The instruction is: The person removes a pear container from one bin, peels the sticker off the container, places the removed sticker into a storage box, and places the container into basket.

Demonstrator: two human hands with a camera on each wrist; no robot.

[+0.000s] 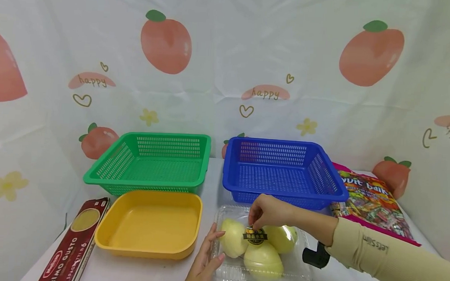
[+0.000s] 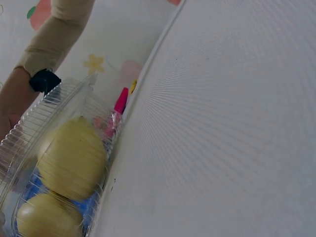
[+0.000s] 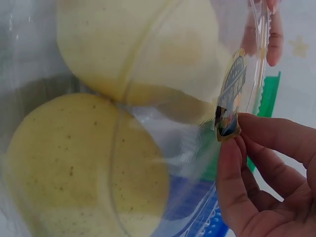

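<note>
A clear plastic clamshell box [image 1: 296, 267] holds 3 pale yellow pears [image 1: 263, 259] under its lid. A black and gold label [image 1: 255, 238] is stuck on top of the lid. My right hand [image 1: 271, 211] pinches the label's edge between thumb and forefinger; the right wrist view shows the label [image 3: 231, 94] still lying against the plastic. Against the box's left side rests my left hand [image 1: 204, 261], its fingers fairly straight and its thumb near the front. The left wrist view shows the box's ribbed side with pears [image 2: 74, 158] behind it, but hardly any of the left hand.
Behind the box stands a blue basket [image 1: 282, 199], with a green basket [image 1: 144, 183] to its left. A yellow tub [image 1: 149, 225] and a red spaghetti box [image 1: 75, 243] lie left of my hands. A candy bag [image 1: 373, 201] is at the right.
</note>
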